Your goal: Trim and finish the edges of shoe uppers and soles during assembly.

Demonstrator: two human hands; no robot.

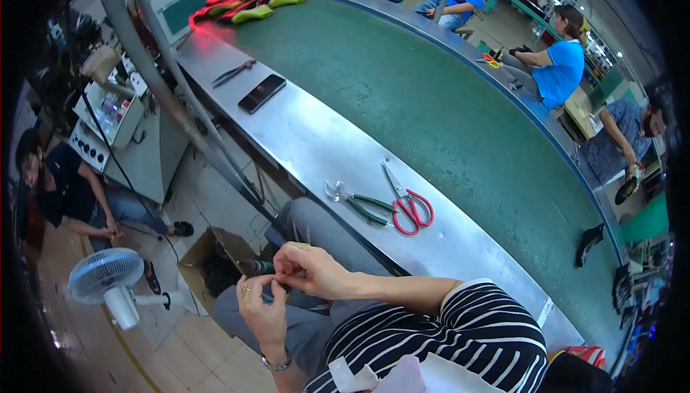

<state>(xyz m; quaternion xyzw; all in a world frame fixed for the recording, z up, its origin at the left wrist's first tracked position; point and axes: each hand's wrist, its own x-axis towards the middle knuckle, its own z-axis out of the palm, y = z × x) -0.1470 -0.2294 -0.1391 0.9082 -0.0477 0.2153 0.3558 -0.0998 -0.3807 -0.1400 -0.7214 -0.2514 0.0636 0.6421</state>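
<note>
Small brownish piece (281,281), mostly covered by my fingertips, sits above my lap, off the near side of the workbench. Largest of all is the long green belt (438,141), smooth and faintly scuffed, its wide stretch giving open room beyond my right arm. Along its near side runs the metal ledge (309,149), shiny and straight-edged, between the belt and my grey-trousered legs. Down on my left, over pale floor tiles, the open cardboard box (192,285) lies close to my knees, with the round wire-caged fan (108,276) just past it. My right hand (316,272) and left hand (263,315) come together fingertip to fingertip, thumbs and forefingers pinched on the piece; how firmly, I cannot tell. On the ledge, scissors (403,195) with looped red handles lie touching green-handled pliers (351,198), both within the ledge's edges. Farther along, well apart from them, rests a flat, glossy black phone (262,94), then a slim dark hand tool (233,74).
</note>
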